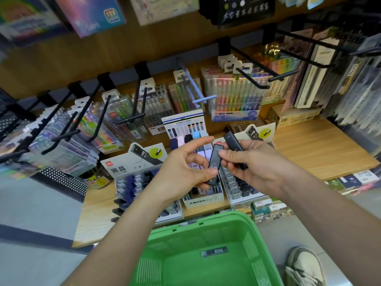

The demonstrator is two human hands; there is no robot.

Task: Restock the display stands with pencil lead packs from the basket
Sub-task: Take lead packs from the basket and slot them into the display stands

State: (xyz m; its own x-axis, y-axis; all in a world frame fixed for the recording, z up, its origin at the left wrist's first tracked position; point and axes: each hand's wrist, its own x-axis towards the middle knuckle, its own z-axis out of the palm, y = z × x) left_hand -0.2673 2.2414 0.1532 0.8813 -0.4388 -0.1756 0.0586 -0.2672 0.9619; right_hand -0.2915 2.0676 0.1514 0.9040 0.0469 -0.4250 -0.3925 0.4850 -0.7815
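Overhead, black hooks [252,80] above display stands [132,165].

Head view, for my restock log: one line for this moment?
left hand: pinches lead pack | right hand: grips second pack | basket: holds third pack

I am in a stationery shop: pen sets [235,93] hang on peg hooks [252,79], lead display stands [132,164] occupy the wooden shelf [321,153], shopping basket [198,220] below.

In the basket [206,232], one lead pack [214,251]. Behind it, on the shelf [321,149], side by side: left stand [134,162], middle stand [203,200], right stand [247,200]. Behind these, pen packs [235,93] on hooks [253,79]. Right of the basket, a shoe [305,267].
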